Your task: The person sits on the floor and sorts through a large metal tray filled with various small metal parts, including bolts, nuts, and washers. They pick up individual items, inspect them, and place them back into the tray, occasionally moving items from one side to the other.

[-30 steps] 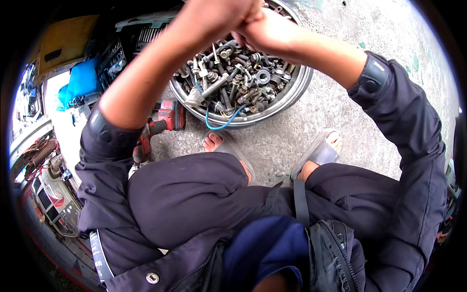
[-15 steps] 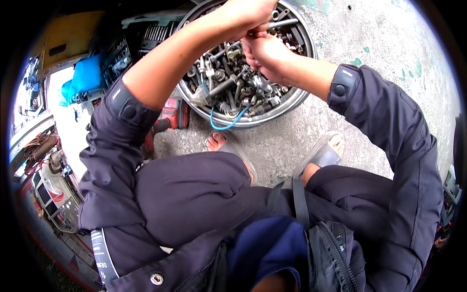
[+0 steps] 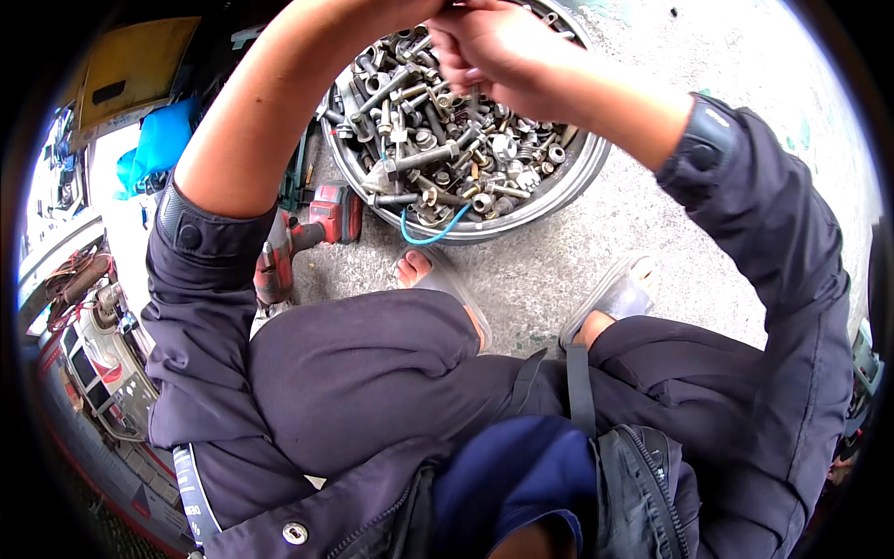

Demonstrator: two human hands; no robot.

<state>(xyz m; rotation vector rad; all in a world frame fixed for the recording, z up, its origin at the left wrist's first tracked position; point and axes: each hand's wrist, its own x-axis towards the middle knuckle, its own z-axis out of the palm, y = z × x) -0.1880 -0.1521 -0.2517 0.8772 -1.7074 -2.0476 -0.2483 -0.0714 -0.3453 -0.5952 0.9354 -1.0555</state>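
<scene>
A round, grey-rimmed metal tray (image 3: 589, 182) holds a heap of bolts, nuts and washers (image 3: 442, 154). Over its far part, my right hand (image 3: 494, 47) has its fingers curled in, slightly smeared by motion; whatever they hold is hidden. My left hand (image 3: 414, 7) meets it at the picture's top edge, mostly cut off, so its fingers do not show. Among the hardware on the near side lies a long thick bolt (image 3: 421, 160). From the near rim hangs a loop of blue tubing or cable (image 3: 430, 240).
A red and black cordless power tool (image 3: 312, 228) lies on the concrete floor (image 3: 708, 252), left of the tray. My sandalled feet (image 3: 438, 279) stand close to the near rim. Farther left are a blue plastic bag (image 3: 163, 144) and a yellowish panel (image 3: 135, 74).
Both hands have shifted left and slightly up, the left one now largely beyond the top edge. More of the bolts and the whole power tool have come into sight.
</scene>
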